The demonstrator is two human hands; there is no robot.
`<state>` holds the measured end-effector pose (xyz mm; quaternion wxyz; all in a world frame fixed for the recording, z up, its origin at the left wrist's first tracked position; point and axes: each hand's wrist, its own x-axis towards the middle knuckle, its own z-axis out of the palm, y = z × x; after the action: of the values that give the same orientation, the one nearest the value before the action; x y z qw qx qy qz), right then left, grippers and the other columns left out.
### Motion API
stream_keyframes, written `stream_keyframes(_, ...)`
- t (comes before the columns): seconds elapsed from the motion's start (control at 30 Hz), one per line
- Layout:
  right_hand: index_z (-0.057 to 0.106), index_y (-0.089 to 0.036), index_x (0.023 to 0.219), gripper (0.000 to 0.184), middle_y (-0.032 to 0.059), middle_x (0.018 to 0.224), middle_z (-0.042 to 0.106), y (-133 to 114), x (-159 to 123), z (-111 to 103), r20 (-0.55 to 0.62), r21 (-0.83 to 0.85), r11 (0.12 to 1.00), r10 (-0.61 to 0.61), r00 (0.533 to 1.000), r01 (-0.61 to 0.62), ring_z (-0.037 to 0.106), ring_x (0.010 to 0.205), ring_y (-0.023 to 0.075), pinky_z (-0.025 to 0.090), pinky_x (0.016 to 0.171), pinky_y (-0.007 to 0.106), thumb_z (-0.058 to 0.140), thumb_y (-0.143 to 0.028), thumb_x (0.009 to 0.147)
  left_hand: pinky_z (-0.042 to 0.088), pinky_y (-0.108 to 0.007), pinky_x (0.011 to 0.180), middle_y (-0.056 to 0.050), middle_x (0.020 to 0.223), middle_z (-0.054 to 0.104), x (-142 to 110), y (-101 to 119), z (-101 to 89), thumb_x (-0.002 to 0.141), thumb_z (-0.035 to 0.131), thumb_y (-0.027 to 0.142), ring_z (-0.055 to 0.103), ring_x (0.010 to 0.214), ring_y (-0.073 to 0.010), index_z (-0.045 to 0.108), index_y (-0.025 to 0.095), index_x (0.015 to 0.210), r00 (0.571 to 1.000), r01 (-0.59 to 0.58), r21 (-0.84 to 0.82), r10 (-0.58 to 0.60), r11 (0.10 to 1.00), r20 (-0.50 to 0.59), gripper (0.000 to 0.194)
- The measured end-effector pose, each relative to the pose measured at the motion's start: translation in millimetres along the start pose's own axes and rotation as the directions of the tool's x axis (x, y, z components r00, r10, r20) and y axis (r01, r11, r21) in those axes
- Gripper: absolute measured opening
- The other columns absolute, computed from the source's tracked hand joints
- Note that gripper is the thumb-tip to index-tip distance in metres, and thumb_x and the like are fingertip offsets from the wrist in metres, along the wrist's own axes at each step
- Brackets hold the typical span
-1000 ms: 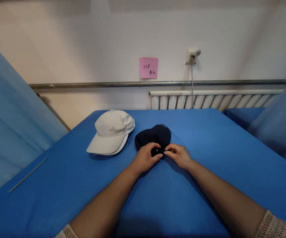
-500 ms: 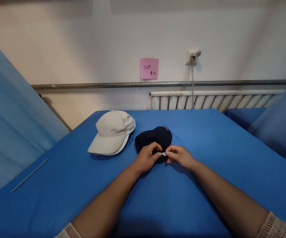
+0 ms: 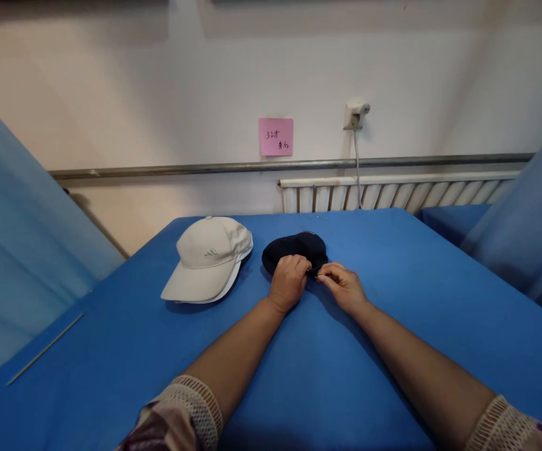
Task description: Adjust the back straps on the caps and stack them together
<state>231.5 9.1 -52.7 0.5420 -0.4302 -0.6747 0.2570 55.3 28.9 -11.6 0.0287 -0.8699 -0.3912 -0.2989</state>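
The dark cap (image 3: 283,248) looks like matt cloth; the pale cap (image 3: 209,241) to its left is smooth, matt fabric. Smooth cloth, lightly creased, makes up the blue table cover (image 3: 374,250). The thin stick (image 3: 46,349) at left looks wooden. On the far side are a dull metal pipe (image 3: 181,170), a matt paper note (image 3: 275,136) and a plastic-looking socket (image 3: 352,116). The sleeve cuffs (image 3: 200,404) are rough, openwork fabric.

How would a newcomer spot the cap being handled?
On the blue-covered table, find the pale-topped cap stack. Just right of it lies a separate dark cap, the only one with the left hand and right hand on it.
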Motion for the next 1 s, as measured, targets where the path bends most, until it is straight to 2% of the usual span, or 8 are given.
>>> stream_keyframes(0.1, 0.068, -0.022, 0.079, 0.011, 0.0047, 0.090, 0.065, 10.0, 3.4, 1.6, -0.027, -0.008, 0.999, 0.033, 0.999, -0.033, 0.062, 0.085, 0.0192, 0.049, 0.078, 0.033, 0.061, -0.031, 0.082, 0.043, -0.038, 0.085, -0.007, 0.092, 0.063, 6.9, -5.0, 8.3, 0.081, 0.044, 0.007, 0.054, 0.091, -0.0220, 0.059, 0.018, 0.090, 1.000, -0.019, -0.023, 0.019, 1.000, -0.020, 0.020)
stream_keyframes(0.2, 0.068, -0.022, 0.078, 0.011, 0.0054, 0.095, 0.064, 14.8, 3.3, 5.4, -0.020, -0.002, 0.998, 0.058, 0.998, -0.058, 0.062, 0.085, 0.0186, 0.050, 0.078, 0.033, 0.062, -0.031, 0.081, 0.044, -0.038, 0.087, -0.007, 0.092, 0.064, 0.8, -6.4, 8.6, 0.078, 0.046, 0.005, 0.055, 0.092, -0.0215, 0.058, 0.018, 0.090, 0.999, 0.025, -0.108, -0.028, 0.994, -0.030, 0.022)
stream_keyframes(0.33, 0.069, -0.022, 0.082, 0.010, 0.0061, 0.102, 0.062, 13.4, 0.9, 7.5, 0.003, -0.001, 0.999, 0.033, 0.999, -0.033, 0.062, 0.092, 0.0187, 0.050, 0.084, 0.034, 0.061, -0.029, 0.082, 0.045, -0.038, 0.093, -0.007, 0.105, 0.064, -11.9, -3.8, 5.9, 0.073, 0.052, 0.003, 0.056, 0.102, -0.0213, 0.058, 0.018, 0.101, 0.978, 0.191, -0.275, -0.207, 0.942, -0.030, 0.032)
stream_keyframes(0.5, 0.069, -0.023, 0.088, 0.011, 0.0062, 0.106, 0.062, 5.3, -1.1, 4.4, 0.044, -0.045, 0.999, -0.023, 0.999, 0.025, 0.062, 0.096, 0.0186, 0.049, 0.087, 0.035, 0.059, -0.025, 0.085, 0.045, -0.040, 0.097, -0.008, 0.114, 0.063, -13.8, -0.7, 0.0, 0.071, 0.058, 0.008, 0.057, 0.109, -0.0225, 0.059, 0.018, 0.111, 0.900, 0.421, -0.396, -0.431, 0.816, 0.069, 0.041)
stream_keyframes(0.63, 0.068, -0.023, 0.089, 0.011, 0.0066, 0.106, 0.061, -4.6, -2.6, 2.3, 0.087, -0.070, 0.994, -0.076, 0.993, 0.082, 0.061, 0.097, 0.0186, 0.050, 0.087, 0.036, 0.058, -0.021, 0.086, 0.040, -0.041, 0.103, -0.009, 0.118, 0.063, -16.4, 1.7, -11.2, 0.075, 0.060, 0.016, 0.056, 0.114, -0.0238, 0.066, 0.017, 0.105, 0.870, 0.483, -0.440, -0.472, 0.757, 0.142, 0.031)
stream_keyframes(0.77, 0.068, -0.024, 0.090, 0.012, 0.0061, 0.107, 0.061, -10.3, -4.6, 3.6, 0.124, -0.097, 0.986, -0.126, 0.984, 0.138, 0.061, 0.100, 0.0190, 0.050, 0.089, 0.037, 0.057, -0.019, 0.086, 0.042, -0.041, 0.100, -0.008, 0.111, 0.067, -23.8, 3.5, -17.3, 0.082, 0.057, 0.025, 0.059, 0.109, -0.0237, 0.069, 0.019, 0.099, 0.852, 0.513, -0.478, -0.489, 0.713, 0.185, 0.023)
stream_keyframes(0.9, 0.068, -0.024, 0.090, 0.014, 0.0060, 0.108, 0.060, -11.6, -7.3, 6.1, 0.169, -0.144, 0.974, -0.148, 0.975, 0.173, 0.061, 0.099, 0.0186, 0.051, 0.086, 0.036, 0.055, -0.018, 0.088, 0.047, -0.034, 0.090, -0.007, 0.103, 0.070, -26.1, 3.3, -14.5, 0.082, 0.057, 0.031, 0.063, 0.098, -0.0213, 0.070, 0.018, 0.096, 0.826, 0.540, -0.597, -0.510, 0.594, 0.240, 0.023)
stream_keyframes(1.0, 0.067, -0.023, 0.089, 0.015, 0.0071, 0.111, 0.060, -13.6, -8.6, 6.3, 0.195, -0.175, 0.963, -0.171, 0.966, 0.206, 0.061, 0.101, 0.0189, 0.051, 0.085, 0.035, 0.053, -0.017, 0.088, 0.049, -0.031, 0.079, -0.006, 0.092, 0.070, -25.3, 1.8, -11.2, 0.080, 0.058, 0.034, 0.063, 0.085, -0.0192, 0.068, 0.016, 0.089, 0.781, 0.584, -0.649, -0.553, 0.487, 0.288, 0.024)
